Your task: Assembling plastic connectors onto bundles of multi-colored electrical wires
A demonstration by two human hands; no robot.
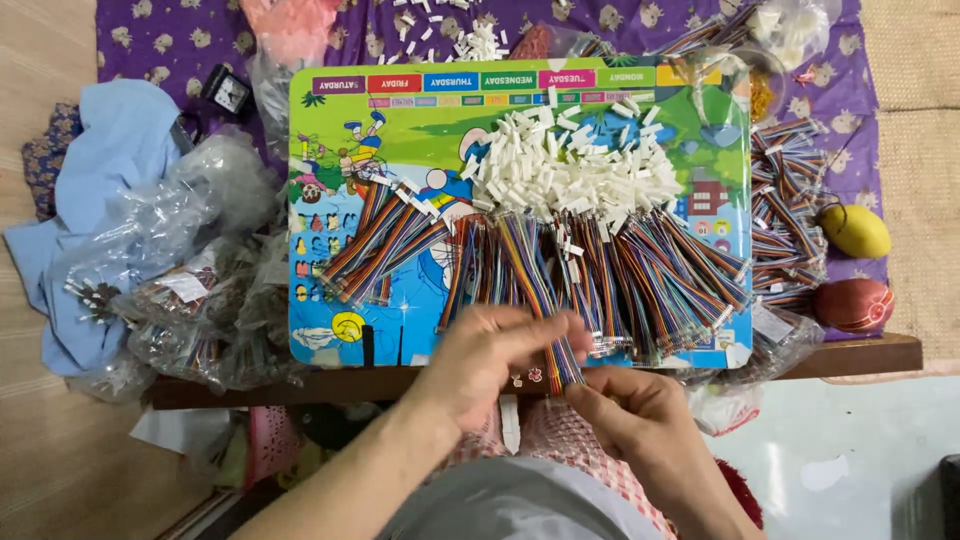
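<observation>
At the near edge of the cartoon board (330,200), both hands, left (490,360) and right (630,410), pinch one rainbow ribbon cable (555,350), while many cables (660,270) lie fanned behind it and a heap of white connectors (560,165) sits beyond, apparently unattached.

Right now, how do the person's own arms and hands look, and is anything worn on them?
Both forearms are bare; no sleeves, gloves, watch or rings are visible. The left hand and right hand have short, unpainted nails.
</observation>
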